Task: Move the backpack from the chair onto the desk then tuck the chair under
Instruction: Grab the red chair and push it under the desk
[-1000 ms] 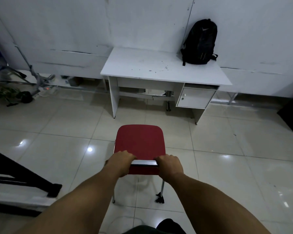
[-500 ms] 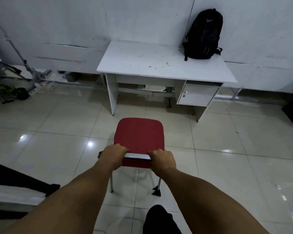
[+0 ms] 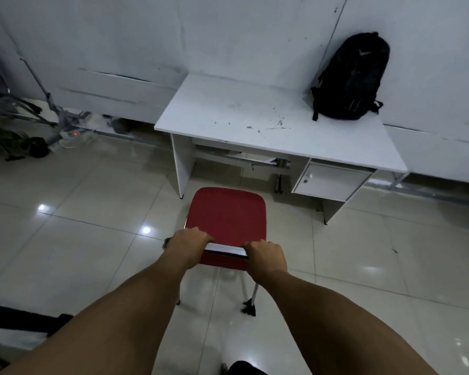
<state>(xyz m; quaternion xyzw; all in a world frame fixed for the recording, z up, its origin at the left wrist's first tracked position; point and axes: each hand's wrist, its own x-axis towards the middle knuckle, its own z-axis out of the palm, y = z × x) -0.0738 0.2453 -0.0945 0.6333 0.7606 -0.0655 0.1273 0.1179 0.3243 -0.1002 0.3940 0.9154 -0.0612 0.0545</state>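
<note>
On the desk (image 3: 255, 115): backpack (image 3: 351, 77), upright at the far right corner, leaning on the wall.
Chair (image 3: 226, 215): on the tiled floor, just short of the desk opening.
Left hand (image 3: 188, 243): grip closed over the chair's backrest.
Right hand (image 3: 266, 257): grip closed likewise, beside it.

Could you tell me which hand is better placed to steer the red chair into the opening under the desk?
Neither alone: the left hand and right hand both grip the red chair backrest. The desk opening lies straight ahead, so pushing evenly looks best.
</note>
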